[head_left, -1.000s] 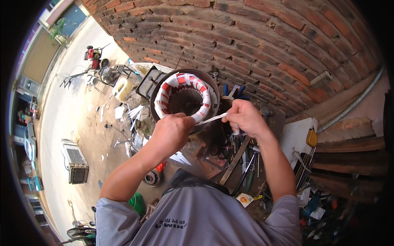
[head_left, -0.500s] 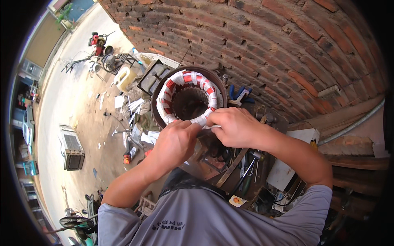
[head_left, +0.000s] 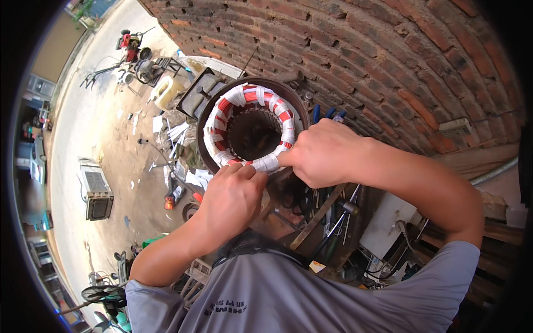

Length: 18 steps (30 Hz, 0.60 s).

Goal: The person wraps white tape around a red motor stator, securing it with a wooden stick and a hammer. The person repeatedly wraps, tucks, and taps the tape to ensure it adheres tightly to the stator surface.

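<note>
A ring-shaped motor winding (head_left: 286, 116), red with white tape (head_left: 236, 96) wrapped round it in bands, sits in the dark round stator housing (head_left: 276, 84). At the winding's near edge my left hand (head_left: 236, 191) is closed, its knuckles up and fingertips hidden. Just right of it, my right hand (head_left: 325, 155) is closed too, thumb and forefinger pinched against the taped lower right of the ring. A white tape end showed in that pinch earlier; my fingers cover it now. What the left fingers hold cannot be made out. The stator's hollow middle is dark.
A brick wall (head_left: 377, 66) rises close behind and right of the housing. Blue-handled pliers (head_left: 327, 112) lie beside the rim. Tools, a hammer (head_left: 350, 207) among them, crowd the right below my forearm. Left on the ground are a yellowish jug (head_left: 166, 91) and paper scraps.
My hands have drawn slightly apart, the right one moving right and up, its elbow outward. The white strip between them no longer shows. The view has shifted a little.
</note>
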### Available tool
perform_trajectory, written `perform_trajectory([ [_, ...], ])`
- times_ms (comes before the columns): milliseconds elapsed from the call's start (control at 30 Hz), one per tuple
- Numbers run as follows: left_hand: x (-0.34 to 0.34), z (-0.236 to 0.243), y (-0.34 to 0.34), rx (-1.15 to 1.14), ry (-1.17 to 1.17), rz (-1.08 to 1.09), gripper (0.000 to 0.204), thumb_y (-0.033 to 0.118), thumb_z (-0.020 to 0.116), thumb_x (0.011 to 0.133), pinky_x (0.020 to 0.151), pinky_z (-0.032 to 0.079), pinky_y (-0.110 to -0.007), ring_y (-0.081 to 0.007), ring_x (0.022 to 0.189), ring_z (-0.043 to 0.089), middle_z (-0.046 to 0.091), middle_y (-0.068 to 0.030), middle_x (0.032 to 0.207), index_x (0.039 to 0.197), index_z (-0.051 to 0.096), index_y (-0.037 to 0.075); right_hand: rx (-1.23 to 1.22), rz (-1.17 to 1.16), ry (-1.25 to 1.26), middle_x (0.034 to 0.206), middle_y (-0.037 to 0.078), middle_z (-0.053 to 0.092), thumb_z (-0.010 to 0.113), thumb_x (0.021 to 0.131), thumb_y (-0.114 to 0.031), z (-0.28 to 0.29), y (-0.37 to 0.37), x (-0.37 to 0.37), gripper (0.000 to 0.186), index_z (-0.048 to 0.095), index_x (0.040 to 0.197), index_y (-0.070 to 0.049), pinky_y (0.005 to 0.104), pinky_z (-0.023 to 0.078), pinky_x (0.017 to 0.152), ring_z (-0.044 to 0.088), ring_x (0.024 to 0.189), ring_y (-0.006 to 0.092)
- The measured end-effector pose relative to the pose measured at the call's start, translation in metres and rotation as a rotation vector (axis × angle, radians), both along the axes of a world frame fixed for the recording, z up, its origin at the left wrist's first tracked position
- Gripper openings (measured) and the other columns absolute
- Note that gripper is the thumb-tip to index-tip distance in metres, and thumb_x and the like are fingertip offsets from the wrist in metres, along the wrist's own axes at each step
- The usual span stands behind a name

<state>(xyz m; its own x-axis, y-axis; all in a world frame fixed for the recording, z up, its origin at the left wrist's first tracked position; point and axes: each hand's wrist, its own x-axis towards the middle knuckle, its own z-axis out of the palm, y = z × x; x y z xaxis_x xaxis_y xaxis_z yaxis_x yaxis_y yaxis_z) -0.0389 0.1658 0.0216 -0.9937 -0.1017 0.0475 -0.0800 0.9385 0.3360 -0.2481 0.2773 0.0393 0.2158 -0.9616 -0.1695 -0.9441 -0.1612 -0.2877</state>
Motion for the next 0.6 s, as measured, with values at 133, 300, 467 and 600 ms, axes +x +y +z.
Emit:
perform_trajectory([
  [133,-0.002,0.004,0.002,-0.034,-0.032,-0.019,0.015,0.007,0.064,0.077,0.082,0.050,-0.040,-0.0294,0.085,0.062,0.061,-0.0113,0.082,0.091,0.066,0.003,0.214,0.034,0.056,0.081,0.012,0.074,0.063,0.079,-0.014,0.013,0.002,0.004,0.016,0.077,0.083,-0.008,0.0449,0.059,0.065,0.074,0.078,0.0325],
  [300,-0.005,0.006,0.003,-0.118,-0.076,-0.056,0.014,0.011,0.063,0.077,0.084,0.049,-0.038,-0.0272,0.088,0.061,0.063,-0.0099,0.084,0.088,0.067,0.004,0.256,0.112,0.157,0.080,0.009,0.075,0.064,0.082,-0.017,0.013,-0.005,0.004,0.016,0.078,0.085,-0.009,0.0432,0.060,0.064,0.075,0.079,0.0283],
  [467,-0.010,0.006,0.001,-0.162,-0.126,-0.092,0.012,0.011,0.063,0.076,0.083,0.049,-0.038,-0.0263,0.086,0.062,0.062,-0.0098,0.083,0.084,0.067,0.004,0.150,0.138,0.213,0.073,0.009,0.073,0.064,0.080,-0.018,0.008,-0.006,0.000,0.014,0.075,0.077,-0.010,0.0430,0.058,0.059,0.075,0.071,0.0283],
  [600,-0.012,0.005,-0.001,-0.099,-0.162,-0.068,0.015,0.003,0.063,0.075,0.083,0.050,-0.040,-0.0294,0.086,0.061,0.062,-0.0106,0.084,0.089,0.069,0.002,0.111,0.137,0.200,0.070,0.011,0.072,0.065,0.076,-0.018,0.008,-0.006,-0.004,0.013,0.074,0.072,-0.009,0.0429,0.057,0.057,0.074,0.067,0.0290],
])
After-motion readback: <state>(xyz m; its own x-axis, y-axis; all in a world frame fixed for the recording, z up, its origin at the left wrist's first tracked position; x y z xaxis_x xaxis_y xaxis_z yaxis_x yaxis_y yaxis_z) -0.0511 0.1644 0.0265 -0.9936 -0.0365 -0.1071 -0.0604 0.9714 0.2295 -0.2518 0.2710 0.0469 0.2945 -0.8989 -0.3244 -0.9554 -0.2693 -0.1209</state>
